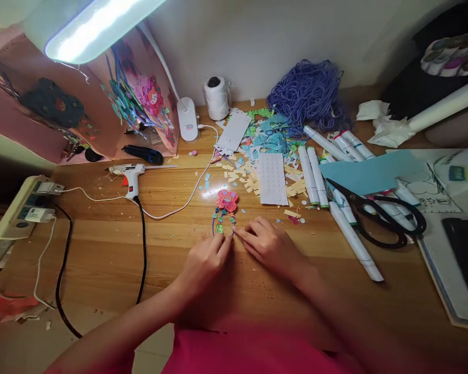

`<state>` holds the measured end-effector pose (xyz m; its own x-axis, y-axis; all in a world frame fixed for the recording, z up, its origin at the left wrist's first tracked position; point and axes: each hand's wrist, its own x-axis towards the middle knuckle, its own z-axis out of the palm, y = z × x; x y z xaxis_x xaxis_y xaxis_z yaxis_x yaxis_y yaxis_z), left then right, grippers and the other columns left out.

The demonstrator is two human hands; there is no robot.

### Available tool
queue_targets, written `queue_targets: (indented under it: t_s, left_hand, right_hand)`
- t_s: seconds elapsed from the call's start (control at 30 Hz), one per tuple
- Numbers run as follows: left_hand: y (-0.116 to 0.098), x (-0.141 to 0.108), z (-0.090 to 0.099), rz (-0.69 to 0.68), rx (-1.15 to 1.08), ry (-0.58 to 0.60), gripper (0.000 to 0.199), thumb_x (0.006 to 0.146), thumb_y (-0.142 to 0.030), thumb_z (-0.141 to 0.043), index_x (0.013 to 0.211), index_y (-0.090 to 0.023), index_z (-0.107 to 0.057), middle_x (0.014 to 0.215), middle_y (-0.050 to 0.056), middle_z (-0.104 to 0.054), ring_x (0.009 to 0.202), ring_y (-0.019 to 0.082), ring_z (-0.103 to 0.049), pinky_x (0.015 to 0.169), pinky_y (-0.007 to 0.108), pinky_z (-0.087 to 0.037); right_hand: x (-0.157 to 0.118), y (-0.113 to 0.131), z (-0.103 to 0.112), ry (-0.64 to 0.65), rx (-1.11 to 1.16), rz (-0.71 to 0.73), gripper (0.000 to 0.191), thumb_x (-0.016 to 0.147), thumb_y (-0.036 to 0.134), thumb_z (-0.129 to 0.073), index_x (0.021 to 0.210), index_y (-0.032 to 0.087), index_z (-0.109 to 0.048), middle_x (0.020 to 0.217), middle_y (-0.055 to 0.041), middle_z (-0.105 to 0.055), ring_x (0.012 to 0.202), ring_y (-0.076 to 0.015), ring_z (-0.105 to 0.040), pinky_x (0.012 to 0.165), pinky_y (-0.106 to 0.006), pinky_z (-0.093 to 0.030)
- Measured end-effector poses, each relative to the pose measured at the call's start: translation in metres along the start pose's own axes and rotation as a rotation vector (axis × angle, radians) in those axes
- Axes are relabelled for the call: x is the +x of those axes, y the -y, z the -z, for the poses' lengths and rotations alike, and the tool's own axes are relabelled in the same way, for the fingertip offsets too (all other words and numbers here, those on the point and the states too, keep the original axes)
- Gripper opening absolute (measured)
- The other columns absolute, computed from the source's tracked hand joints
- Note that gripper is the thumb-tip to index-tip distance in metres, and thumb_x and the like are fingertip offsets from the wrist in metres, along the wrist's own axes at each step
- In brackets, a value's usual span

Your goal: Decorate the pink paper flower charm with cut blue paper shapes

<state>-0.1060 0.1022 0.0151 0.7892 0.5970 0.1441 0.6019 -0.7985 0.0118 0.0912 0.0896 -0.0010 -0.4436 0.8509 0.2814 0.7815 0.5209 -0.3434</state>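
Note:
A red paper flower (pixel 226 200) with a small purple piece on it lies on the wooden table in front of me. Below it hang small blue and green paper pieces (pixel 220 219) and a loop of purple cord (pixel 212 224). My left hand (pixel 208 257) is closed, its fingertips pinching the lower part of the cord beside a green paper tag (pixel 219 228). From the right, my right hand (pixel 268 243) reaches in with thumb and forefinger together on the cord's right strand. The fingertips partly hide the cord's lower end.
A glue gun (pixel 131 176), a cutter knife (pixel 143 154) and cables lie left. Behind are paper scraps (pixel 271 143), a sheet of round stickers (pixel 272 179), thread (pixel 217 98) and purple yarn (pixel 308 96). Markers (pixel 356 241) and black scissors (pixel 374 214) lie right. A lamp (pixel 97 31) hangs overhead.

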Motion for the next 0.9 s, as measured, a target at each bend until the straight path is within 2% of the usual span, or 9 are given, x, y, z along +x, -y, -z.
queue_targets:
  t_s: [0.2, 0.3, 0.47, 0.7, 0.9]
  left_hand:
    - [-0.006, -0.006, -0.007, 0.079, -0.08, -0.055, 0.027, 0.096, -0.012, -0.033, 0.11, -0.011, -0.056, 0.085, 0.007, -0.065, 0.069, 0.014, -0.063, 0.057, 0.021, -0.048]
    - [-0.008, -0.008, -0.007, 0.098, -0.121, -0.066, 0.028, 0.097, -0.013, -0.033, 0.112, -0.01, -0.056, 0.088, 0.008, -0.065, 0.074, 0.015, -0.063, 0.062, 0.022, -0.05]
    - [-0.01, -0.011, -0.009, 0.124, -0.151, -0.072, 0.027, 0.096, -0.013, -0.036, 0.113, -0.011, -0.056, 0.091, 0.009, -0.065, 0.077, 0.016, -0.064, 0.063, 0.023, -0.051]
    - [-0.01, -0.012, -0.01, 0.121, -0.141, -0.074, 0.027, 0.096, -0.013, -0.036, 0.115, -0.012, -0.056, 0.092, 0.009, -0.066, 0.077, 0.016, -0.063, 0.061, 0.023, -0.05]
    - [-0.011, -0.014, -0.011, 0.137, -0.125, -0.053, 0.027, 0.095, -0.015, -0.039, 0.116, -0.013, -0.055, 0.092, 0.008, -0.065, 0.075, 0.017, -0.062, 0.058, 0.024, -0.048]
  right_hand:
    - [0.002, 0.012, -0.003, -0.024, -0.095, -0.028, 0.019, 0.09, 0.013, -0.052, 0.099, 0.013, -0.069, 0.074, -0.0075, -0.063, 0.074, -0.0222, -0.051, 0.062, -0.032, -0.039]
    - [0.001, 0.015, -0.001, -0.036, -0.053, -0.057, 0.021, 0.092, 0.015, -0.049, 0.099, 0.013, -0.069, 0.074, -0.0071, -0.063, 0.075, -0.0218, -0.051, 0.064, -0.032, -0.039]
    - [0.0, 0.008, 0.004, -0.081, 0.037, -0.128, 0.026, 0.093, 0.017, -0.046, 0.109, 0.014, -0.067, 0.079, -0.0079, -0.065, 0.076, -0.021, -0.051, 0.067, -0.032, -0.041]
    - [-0.001, 0.0, 0.002, 0.038, 0.044, -0.039, 0.022, 0.09, 0.018, -0.052, 0.103, 0.016, -0.07, 0.077, -0.0076, -0.062, 0.077, -0.0209, -0.05, 0.066, -0.03, -0.042]
    - [0.001, 0.0, 0.003, 0.017, -0.029, 0.0, 0.02, 0.09, 0.019, -0.053, 0.101, 0.016, -0.07, 0.075, -0.0064, -0.061, 0.075, -0.0201, -0.049, 0.065, -0.03, -0.04]
